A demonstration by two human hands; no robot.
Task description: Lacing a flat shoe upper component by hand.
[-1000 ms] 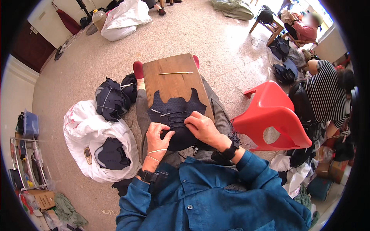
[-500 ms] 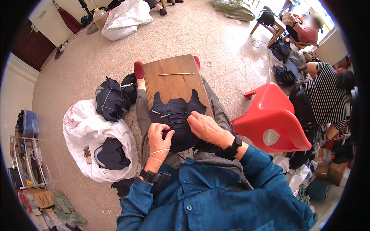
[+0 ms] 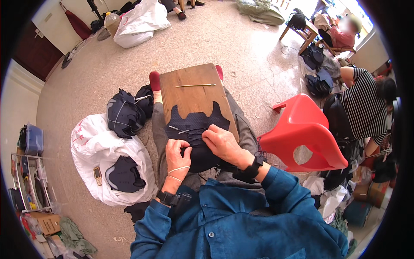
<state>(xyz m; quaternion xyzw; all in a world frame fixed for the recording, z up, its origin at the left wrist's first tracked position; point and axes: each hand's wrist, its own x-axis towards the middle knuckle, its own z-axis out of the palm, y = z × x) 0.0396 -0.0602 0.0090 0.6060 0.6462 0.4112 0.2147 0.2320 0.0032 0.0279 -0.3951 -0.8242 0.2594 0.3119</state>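
A dark navy shoe upper (image 3: 189, 117) in mesh cloth lies flat on a wooden board (image 3: 189, 77) across my lap. Black lace (image 3: 195, 137) zigzags over its middle, and two pale lace tips (image 3: 183, 131) rest at its left. My left hand (image 3: 177, 154) grips the upper along the left side of the lacing, fingers curled and thumb bent in. Close to the right side of the lacing, my right hand (image 3: 221, 141) pinches the lace; its fingertips partly cover it. A long thin metal needle (image 3: 195, 85) lies on the board, beyond the upper.
At my left, a white sack (image 3: 86, 134) bears a dark cut piece (image 3: 125, 175) and a phone (image 3: 98, 175), beside tied dark bundles (image 3: 125, 112). A red plastic stool (image 3: 302, 129) stands at my right. Beyond it sits a person in a striped shirt (image 3: 366, 105).
My right hand has shifted slightly left and down over the lacing. The loose lace tip at the middle has moved a little. My left hand stays about where it was.
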